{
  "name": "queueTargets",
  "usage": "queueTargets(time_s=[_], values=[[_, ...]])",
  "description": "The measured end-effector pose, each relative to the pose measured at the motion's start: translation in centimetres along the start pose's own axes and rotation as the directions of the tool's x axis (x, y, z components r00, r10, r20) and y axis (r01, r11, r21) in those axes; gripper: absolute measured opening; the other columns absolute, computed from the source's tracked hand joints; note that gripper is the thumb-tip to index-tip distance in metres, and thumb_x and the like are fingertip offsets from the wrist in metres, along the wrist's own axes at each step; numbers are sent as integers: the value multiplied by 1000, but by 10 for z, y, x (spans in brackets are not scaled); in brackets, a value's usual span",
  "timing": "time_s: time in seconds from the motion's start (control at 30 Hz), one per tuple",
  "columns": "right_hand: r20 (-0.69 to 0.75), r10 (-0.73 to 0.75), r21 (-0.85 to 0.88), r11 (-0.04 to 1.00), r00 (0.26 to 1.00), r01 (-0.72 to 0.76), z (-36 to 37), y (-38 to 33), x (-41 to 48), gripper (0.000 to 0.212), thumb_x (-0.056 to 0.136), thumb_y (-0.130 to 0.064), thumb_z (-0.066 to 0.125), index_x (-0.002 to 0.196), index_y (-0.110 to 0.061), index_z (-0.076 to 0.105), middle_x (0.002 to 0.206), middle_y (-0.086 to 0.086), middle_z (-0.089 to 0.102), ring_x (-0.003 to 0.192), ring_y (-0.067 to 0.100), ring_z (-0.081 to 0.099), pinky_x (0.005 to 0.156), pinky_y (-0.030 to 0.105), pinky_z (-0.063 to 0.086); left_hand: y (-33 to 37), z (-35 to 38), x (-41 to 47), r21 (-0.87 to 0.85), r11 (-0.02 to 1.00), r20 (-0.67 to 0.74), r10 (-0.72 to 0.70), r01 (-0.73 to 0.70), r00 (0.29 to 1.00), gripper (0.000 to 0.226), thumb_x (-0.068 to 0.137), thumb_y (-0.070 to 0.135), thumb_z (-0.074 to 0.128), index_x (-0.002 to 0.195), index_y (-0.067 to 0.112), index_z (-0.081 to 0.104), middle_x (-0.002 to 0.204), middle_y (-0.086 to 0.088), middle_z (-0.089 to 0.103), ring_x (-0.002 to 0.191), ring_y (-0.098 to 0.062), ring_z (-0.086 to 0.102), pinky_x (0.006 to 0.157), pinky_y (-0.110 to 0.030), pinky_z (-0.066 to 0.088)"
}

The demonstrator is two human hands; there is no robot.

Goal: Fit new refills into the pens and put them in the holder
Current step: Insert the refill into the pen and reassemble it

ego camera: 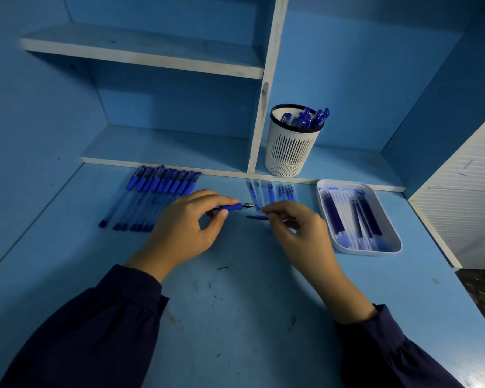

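Blue desk [235, 317] filling lower frame. At centre, left hand [185, 228] curled round a pen [230, 207]; right hand [294, 231] pinched just beside its tip, on what cannot tell. Centre left, pen row [151, 197]; right, tray [361, 252]; above centre, holder [289, 152]. Small blue piece [256, 217] between hands: easily swept off by a wrist, or tip jabbed askew if misaligned.

White slotted plastic pen holder [290, 148], matt. White rectangular plastic tray [394, 246], smooth. Blue painted worktop [235, 317], matt, scuffed. Row of translucent blue plastic pens [149, 197]. Dark cloth sleeves [95, 331], gathered.
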State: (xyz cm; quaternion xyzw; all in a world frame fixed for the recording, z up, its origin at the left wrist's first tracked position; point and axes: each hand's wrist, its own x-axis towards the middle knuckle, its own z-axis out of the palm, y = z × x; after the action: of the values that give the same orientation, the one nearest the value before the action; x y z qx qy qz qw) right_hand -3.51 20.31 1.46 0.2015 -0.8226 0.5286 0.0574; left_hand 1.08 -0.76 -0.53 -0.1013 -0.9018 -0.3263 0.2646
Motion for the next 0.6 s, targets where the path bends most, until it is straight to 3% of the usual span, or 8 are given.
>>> queueTargets(time_s=[0.17,0.3,0.43,0.53,0.6], values=[[-41,-4,30,1000,999,5,-5,2,5,22,88,1,58,89,-17,71,82,2,67,72,10,61,68,21,51,3,2,-1,-6,1000,6,25,-25,1000,25,92,18,61,113,25,73,93,16,65,85,-1,61,73,-20,52],[-14,-47,12,999,999,47,-5,4,5,21,89,0,58,90,-17,71,84,1,67,74,8,61,71,12,47,4,4,-1,-29,999,21,40,-39,999,24,93,19,61,113,22,73,96,14,66,85,-5,64,73,-30,55],[71,-106,-3,994,992,107,-2,5,4,18,89,-1,61,94,-16,71,86,1,67,76,10,61,72,13,46,8,8,-1,-33,997,41,78,-77,996,24,94,19,60,115,20,73,101,13,68,88,-5,65,75,-28,54],[66,-67,85,995,996,61,-3,4,5,22,90,-3,62,91,-24,69,83,2,69,75,18,62,72,26,51,7,10,-2,-60,996,15,71,-70,997,24,94,15,64,116,20,73,101,15,68,87,-6,64,71,-27,53],[49,-58,110,993,997,52,-2,3,5,24,90,-4,62,90,-27,69,80,1,69,74,24,62,72,34,52,7,12,-2,-97,993,-12,65,-66,998,25,92,11,65,115,17,73,97,14,67,84,-1,62,69,-19,50]])
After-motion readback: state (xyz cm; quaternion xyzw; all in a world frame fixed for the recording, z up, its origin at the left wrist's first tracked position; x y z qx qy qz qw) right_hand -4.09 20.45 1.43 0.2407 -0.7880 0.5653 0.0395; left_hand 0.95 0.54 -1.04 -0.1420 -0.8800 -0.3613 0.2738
